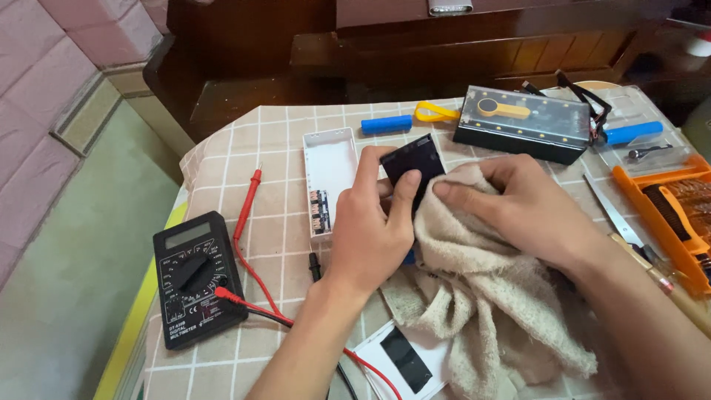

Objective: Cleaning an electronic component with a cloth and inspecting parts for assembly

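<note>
One meter screen, one printed dial face, one clear-lidded case and a dark-patched white card lay around my hands.

At my left, the black handheld multimeter (197, 278) lay flat on the checked cloth, its narrow grey rectangular display screen (187, 235) blank at the top and a white-printed ring of markings (194, 275) around the round dial below. Far across the table stood the long black box with a clear plastic lid (523, 123), a yellow piece showing through. Near my left wrist lay a white card with a black rectangular patch (404, 360).
</note>
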